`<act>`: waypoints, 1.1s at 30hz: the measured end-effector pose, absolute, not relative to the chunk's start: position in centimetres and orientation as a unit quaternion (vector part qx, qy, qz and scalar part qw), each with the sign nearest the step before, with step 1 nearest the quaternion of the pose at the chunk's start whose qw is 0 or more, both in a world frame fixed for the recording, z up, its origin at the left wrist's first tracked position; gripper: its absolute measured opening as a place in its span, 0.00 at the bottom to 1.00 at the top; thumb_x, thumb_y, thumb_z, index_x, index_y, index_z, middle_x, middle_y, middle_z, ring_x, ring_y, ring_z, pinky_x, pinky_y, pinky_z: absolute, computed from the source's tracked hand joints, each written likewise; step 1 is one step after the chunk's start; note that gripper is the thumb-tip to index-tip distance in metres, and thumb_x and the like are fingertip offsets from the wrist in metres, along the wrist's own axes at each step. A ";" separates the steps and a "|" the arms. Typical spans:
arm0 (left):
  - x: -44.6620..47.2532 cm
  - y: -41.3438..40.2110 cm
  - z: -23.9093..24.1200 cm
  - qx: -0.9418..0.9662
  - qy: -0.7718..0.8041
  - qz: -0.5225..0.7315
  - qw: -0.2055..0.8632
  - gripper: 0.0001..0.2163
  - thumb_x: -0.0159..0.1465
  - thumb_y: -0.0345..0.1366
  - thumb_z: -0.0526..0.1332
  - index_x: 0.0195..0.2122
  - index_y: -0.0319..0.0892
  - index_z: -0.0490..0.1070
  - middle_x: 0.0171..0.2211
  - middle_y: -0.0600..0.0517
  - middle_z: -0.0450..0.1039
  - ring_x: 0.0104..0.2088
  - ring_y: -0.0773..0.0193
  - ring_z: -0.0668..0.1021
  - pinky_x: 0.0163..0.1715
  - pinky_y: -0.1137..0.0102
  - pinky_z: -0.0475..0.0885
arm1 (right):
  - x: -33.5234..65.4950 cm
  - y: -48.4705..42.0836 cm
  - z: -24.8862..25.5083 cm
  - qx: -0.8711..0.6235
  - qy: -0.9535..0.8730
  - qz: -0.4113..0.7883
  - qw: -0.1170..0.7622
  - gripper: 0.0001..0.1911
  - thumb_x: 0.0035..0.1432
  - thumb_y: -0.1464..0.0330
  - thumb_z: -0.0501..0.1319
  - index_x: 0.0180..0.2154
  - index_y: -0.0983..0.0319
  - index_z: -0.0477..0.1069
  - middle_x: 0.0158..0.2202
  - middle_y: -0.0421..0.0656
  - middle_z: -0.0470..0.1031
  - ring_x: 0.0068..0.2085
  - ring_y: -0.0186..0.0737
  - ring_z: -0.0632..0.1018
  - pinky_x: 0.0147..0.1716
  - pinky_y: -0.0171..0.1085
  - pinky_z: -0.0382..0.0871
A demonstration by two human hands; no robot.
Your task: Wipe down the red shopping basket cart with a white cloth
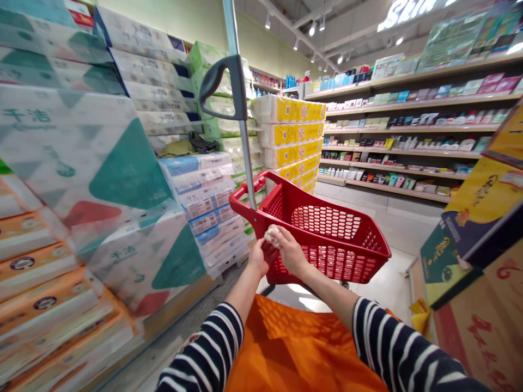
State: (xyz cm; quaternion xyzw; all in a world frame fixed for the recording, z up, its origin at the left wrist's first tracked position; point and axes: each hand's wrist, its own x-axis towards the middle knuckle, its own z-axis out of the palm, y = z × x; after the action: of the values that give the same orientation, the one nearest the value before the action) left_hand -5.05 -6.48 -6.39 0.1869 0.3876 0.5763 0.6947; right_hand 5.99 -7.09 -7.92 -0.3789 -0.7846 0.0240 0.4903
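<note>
A crumpled white cloth (272, 236) is bunched up between my two hands, beside a red shopping cart basket (327, 218). My right hand (291, 254) is closed on it, fingers curled over its right side. From below and to the left, my left hand (258, 259) meets the cloth; its fingers are partly hidden in shadow behind my right hand. Both hands are in front of the basket's near side wall. A metal pole (245, 147) with a grey loop handle (224, 90) rises at the cart's handle end.
Stacked tissue packs (122, 218) stand close on my left. Yellow and white packs (290, 130) are piled behind the cart. Shelves of boxes and bottles (408, 130) line the back right. Cartons (482, 305) stand at the right edge. Orange fabric (302, 348) covers my front.
</note>
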 end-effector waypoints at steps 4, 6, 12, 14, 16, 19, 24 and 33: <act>-5.6 -7.0 -6.2 0.189 0.373 0.557 0.717 0.03 0.57 0.30 0.59 0.29 0.39 0.71 0.20 0.55 0.72 0.22 0.69 0.75 0.29 0.73 0.73 | 6.9 -7.2 -8.3 -0.378 -0.848 -0.069 0.365 0.26 0.53 0.75 0.58 0.55 0.63 0.65 0.59 0.54 0.62 0.59 0.53 0.64 0.55 0.52 0.63; -6.0 -7.2 -6.2 0.238 0.397 0.527 0.713 0.03 0.56 0.29 0.58 0.30 0.38 0.71 0.21 0.53 0.73 0.25 0.66 0.77 0.32 0.70 0.74 | 7.2 -6.8 -8.2 -0.371 -0.858 -0.097 0.342 0.25 0.54 0.75 0.58 0.54 0.62 0.66 0.58 0.53 0.64 0.57 0.51 0.67 0.53 0.50 0.66; -9.4 -7.5 -4.2 0.608 0.541 0.483 0.322 0.15 0.54 0.25 0.56 0.41 0.40 0.73 0.42 0.46 0.76 0.47 0.57 0.76 0.53 0.60 0.67 | 7.5 -4.7 -8.0 -0.297 -0.882 -0.141 0.338 0.15 0.61 0.75 0.54 0.47 0.60 0.73 0.52 0.49 0.72 0.53 0.43 0.71 0.52 0.44 0.68; -11.0 -7.1 -2.9 0.684 0.571 0.445 0.087 0.22 0.55 0.26 0.54 0.52 0.42 0.68 0.56 0.46 0.67 0.58 0.55 0.67 0.59 0.57 0.59 | 7.4 -4.2 -7.4 -0.278 -0.887 -0.156 0.333 0.15 0.62 0.75 0.54 0.47 0.61 0.73 0.52 0.49 0.72 0.55 0.43 0.70 0.53 0.43 0.67; -12.2 -6.3 -1.6 0.733 0.579 0.354 -0.044 0.27 0.56 0.26 0.52 0.59 0.42 0.61 0.64 0.47 0.55 0.63 0.55 0.58 0.62 0.54 0.52 | 7.0 -3.6 -6.1 -0.268 -0.888 -0.179 0.329 0.16 0.62 0.74 0.53 0.49 0.61 0.72 0.54 0.47 0.70 0.58 0.43 0.67 0.56 0.44 0.64; -12.7 -4.4 -0.2 0.777 0.575 0.228 -0.112 0.29 0.58 0.25 0.48 0.63 0.42 0.53 0.66 0.49 0.50 0.65 0.56 0.52 0.62 0.49 0.47 | 6.1 -2.6 -3.7 -0.266 -0.889 -0.213 0.306 0.17 0.63 0.74 0.52 0.52 0.59 0.69 0.58 0.44 0.67 0.62 0.46 0.60 0.60 0.49 0.58; -11.6 -2.4 0.7 0.797 0.568 0.151 -0.137 0.28 0.60 0.26 0.46 0.64 0.42 0.52 0.66 0.49 0.49 0.65 0.55 0.52 0.61 0.45 0.46 | 5.7 -0.9 -3.9 -0.263 -0.907 -0.225 0.240 0.18 0.63 0.76 0.51 0.52 0.62 0.69 0.56 0.47 0.68 0.61 0.47 0.63 0.60 0.50 0.58; -10.2 -1.5 0.9 0.791 0.583 0.129 -0.135 0.27 0.61 0.26 0.42 0.63 0.41 0.54 0.65 0.48 0.50 0.65 0.52 0.53 0.61 0.41 0.44 | 8.5 -2.9 -10.5 -0.296 -0.924 -0.203 0.135 0.15 0.61 0.76 0.54 0.47 0.65 0.73 0.51 0.51 0.73 0.55 0.47 0.70 0.54 0.47 0.67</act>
State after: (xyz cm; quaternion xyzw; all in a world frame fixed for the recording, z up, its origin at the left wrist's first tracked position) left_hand -10.21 -1.45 0.92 0.7908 0.5830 0.1290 -0.1347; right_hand 8.47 -2.88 -10.47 -0.2956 -0.9236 -0.2033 0.1350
